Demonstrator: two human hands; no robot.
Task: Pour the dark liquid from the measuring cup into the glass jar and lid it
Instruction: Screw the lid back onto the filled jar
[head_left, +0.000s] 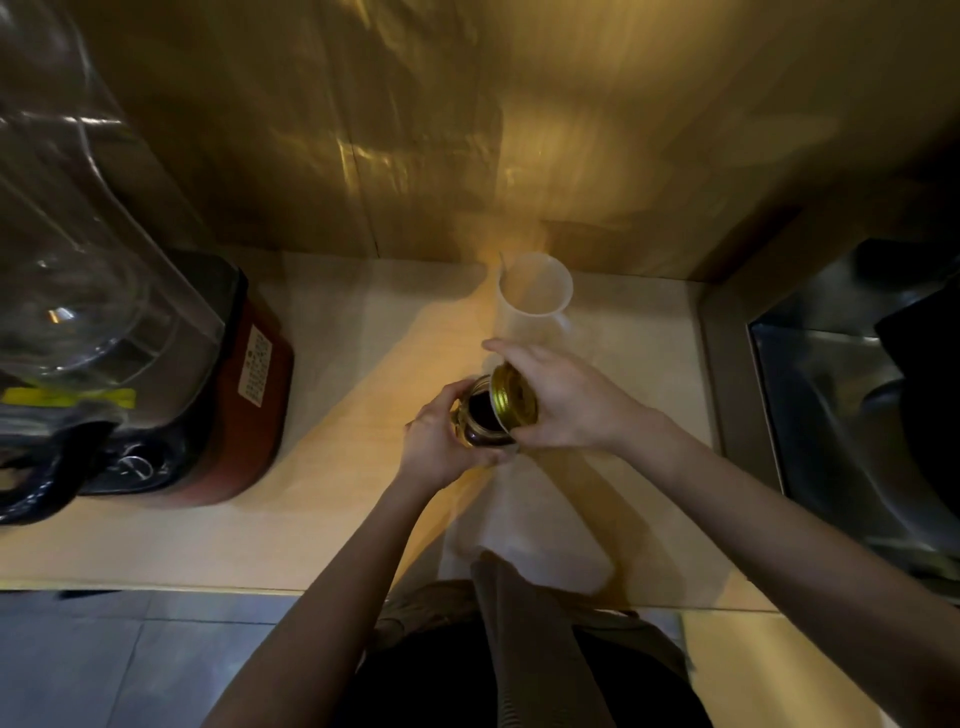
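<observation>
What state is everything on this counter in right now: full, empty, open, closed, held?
Glass jar: open, dark liquid inside, held by the left hand.
Gold lid: tilted at the jar's rim, not yet on, held by the right hand.
Measuring cup: upright on the counter, looks empty, untouched.
Blender: standing at the left, untouched.

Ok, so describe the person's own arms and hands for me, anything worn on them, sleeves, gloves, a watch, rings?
Both arms are bare from hand to as far up as the view shows: no sleeves, no gloves. The left hand and right hand show no watch, bracelet or ring that I can make out, though the dim, amber light and blur could hide something small. No markings visible.
</observation>
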